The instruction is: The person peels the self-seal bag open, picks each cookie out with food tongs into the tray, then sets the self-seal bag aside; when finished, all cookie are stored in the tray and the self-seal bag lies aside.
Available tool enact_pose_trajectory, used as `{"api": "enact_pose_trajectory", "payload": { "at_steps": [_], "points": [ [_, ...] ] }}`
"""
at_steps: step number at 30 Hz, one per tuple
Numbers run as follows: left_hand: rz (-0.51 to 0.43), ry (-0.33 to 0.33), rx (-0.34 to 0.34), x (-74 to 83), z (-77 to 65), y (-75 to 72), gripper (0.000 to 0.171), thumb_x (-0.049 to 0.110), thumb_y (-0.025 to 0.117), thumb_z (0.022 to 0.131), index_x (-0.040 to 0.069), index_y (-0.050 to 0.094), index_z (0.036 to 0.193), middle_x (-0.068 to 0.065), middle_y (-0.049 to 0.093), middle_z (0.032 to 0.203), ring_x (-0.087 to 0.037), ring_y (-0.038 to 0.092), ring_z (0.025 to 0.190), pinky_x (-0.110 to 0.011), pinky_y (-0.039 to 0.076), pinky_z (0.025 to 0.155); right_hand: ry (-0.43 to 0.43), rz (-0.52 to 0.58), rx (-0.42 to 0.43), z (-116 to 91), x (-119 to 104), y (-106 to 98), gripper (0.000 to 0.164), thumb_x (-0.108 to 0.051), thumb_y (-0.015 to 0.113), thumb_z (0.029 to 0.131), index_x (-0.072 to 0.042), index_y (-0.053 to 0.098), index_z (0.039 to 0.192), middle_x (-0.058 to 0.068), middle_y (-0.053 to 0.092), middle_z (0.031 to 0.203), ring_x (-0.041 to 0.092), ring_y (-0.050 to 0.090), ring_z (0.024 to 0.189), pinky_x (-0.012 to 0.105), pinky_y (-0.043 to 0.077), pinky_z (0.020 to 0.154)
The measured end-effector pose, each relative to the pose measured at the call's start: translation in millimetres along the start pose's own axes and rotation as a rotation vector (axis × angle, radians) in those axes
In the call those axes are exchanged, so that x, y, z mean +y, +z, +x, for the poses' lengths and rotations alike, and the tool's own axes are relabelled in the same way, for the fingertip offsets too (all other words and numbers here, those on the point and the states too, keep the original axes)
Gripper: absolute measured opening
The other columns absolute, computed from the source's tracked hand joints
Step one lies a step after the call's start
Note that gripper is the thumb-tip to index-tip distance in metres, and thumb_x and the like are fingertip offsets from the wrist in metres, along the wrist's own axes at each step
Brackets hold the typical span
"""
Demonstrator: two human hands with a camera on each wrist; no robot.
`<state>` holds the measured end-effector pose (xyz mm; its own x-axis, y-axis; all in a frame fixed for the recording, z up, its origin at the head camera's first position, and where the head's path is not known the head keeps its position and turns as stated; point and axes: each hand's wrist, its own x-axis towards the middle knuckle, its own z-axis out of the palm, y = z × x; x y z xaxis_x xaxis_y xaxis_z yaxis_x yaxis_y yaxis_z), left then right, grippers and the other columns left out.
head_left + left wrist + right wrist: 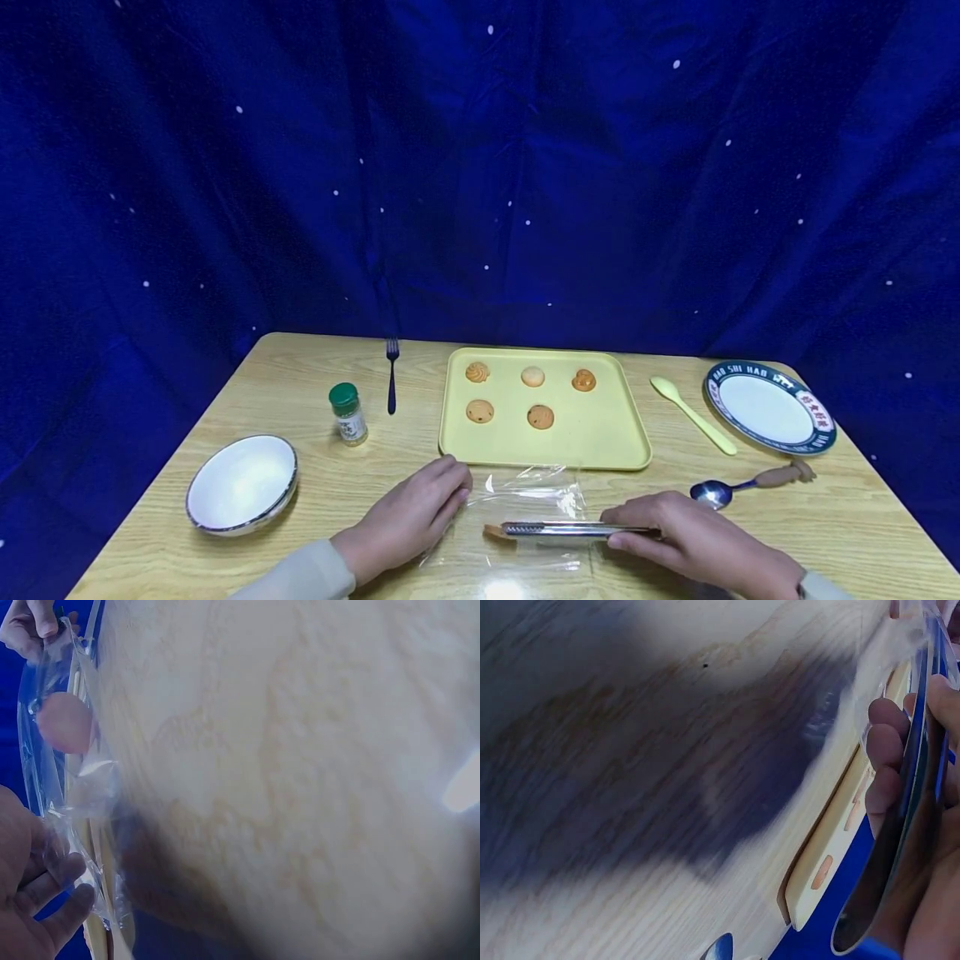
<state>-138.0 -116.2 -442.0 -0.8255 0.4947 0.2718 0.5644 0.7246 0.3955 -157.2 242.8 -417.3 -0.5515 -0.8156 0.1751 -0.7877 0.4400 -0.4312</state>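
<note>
A clear plastic bag [525, 492] lies in front of me at the near side of the table. My left hand [412, 517] holds its left edge; the left wrist view shows the fingertips [71, 870] against the crinkled film. My right hand [678, 537] grips metal tongs [562, 529] between thumb and fingers. The tongs lie level across the bag, tips pointing left. A round cookie [497, 532] is at those tips, and the bag's film [52, 772] overlaps it in the left wrist view. From the right wrist, the tongs' bent end [855, 930] shows beside the palm.
Behind the bag is a yellow tray [600, 442] with several cookies [540, 417]. Leftward are a white bowl [243, 483], a green-capped seasoning jar [348, 414] and a fork [392, 375]. At right are a yellow spoon [693, 415], a plate [765, 408] and a wooden-handled spoon [750, 485].
</note>
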Motion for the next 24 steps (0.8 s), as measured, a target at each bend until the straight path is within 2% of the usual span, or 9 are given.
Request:
{"api": "enact_pose_trajectory", "payload": {
  "at_steps": [6,9,13,17,20,24],
  "points": [
    [0.009,0.006,0.011,0.0,0.5,0.4,0.008,0.018,0.051,0.101,0.017,0.058,0.097,0.011,0.050,0.089,-0.001,0.045,0.078,-0.018,0.047,0.069,-0.011,0.120,0.018,-3.1,2.0,-1.3,0.019,-0.020,0.058,0.097,-0.027,0.068,0.111,-0.014,0.071,0.099,-0.006,0.062,0.084,0.009,0.048,0.069],
    [0.008,0.005,0.011,-0.5,0.4,1.6,0.008,0.018,0.051,0.101,0.017,0.058,0.097,0.011,0.050,0.089,0.000,0.045,0.078,-0.018,0.047,0.069,0.044,0.201,-0.007,-5.4,5.3,-1.5,0.019,-0.022,0.057,0.098,-0.025,0.068,0.112,-0.011,0.071,0.094,-0.007,0.060,0.076,0.014,0.050,0.062],
    [0.004,0.003,0.008,-0.9,0.3,2.6,0.007,0.018,0.051,0.101,0.017,0.058,0.097,0.011,0.050,0.090,0.000,0.045,0.078,-0.018,0.047,0.069,0.112,0.269,-0.038,-7.8,9.1,-1.4,0.020,-0.025,0.056,0.098,-0.025,0.068,0.114,-0.010,0.071,0.093,-0.008,0.056,0.073,0.017,0.050,0.059],
    [-0.001,0.003,0.005,-0.9,0.4,3.1,0.008,0.018,0.051,0.101,0.017,0.058,0.097,0.011,0.050,0.090,0.000,0.045,0.078,-0.018,0.048,0.069,0.112,0.251,-0.040,-9.3,10.3,-0.9,0.020,-0.025,0.058,0.097,-0.026,0.068,0.115,-0.010,0.072,0.102,-0.007,0.059,0.084,0.017,0.052,0.066],
    [0.000,0.005,0.006,-0.6,1.0,2.6,0.008,0.018,0.051,0.101,0.017,0.058,0.097,0.011,0.051,0.090,0.000,0.045,0.078,-0.017,0.048,0.069,0.091,0.191,-0.026,-9.3,9.3,-0.4,0.021,-0.025,0.058,0.097,-0.027,0.067,0.116,-0.011,0.072,0.106,-0.007,0.062,0.093,0.018,0.054,0.072],
    [0.004,0.005,0.011,-0.4,1.7,2.3,0.008,0.018,0.051,0.101,0.018,0.058,0.097,0.011,0.051,0.090,0.001,0.046,0.078,-0.018,0.048,0.069,0.067,0.145,-0.012,-6.9,7.6,-0.2,0.020,-0.027,0.057,0.098,-0.028,0.068,0.114,-0.013,0.072,0.103,-0.007,0.062,0.089,0.016,0.053,0.070]
  ]
}}
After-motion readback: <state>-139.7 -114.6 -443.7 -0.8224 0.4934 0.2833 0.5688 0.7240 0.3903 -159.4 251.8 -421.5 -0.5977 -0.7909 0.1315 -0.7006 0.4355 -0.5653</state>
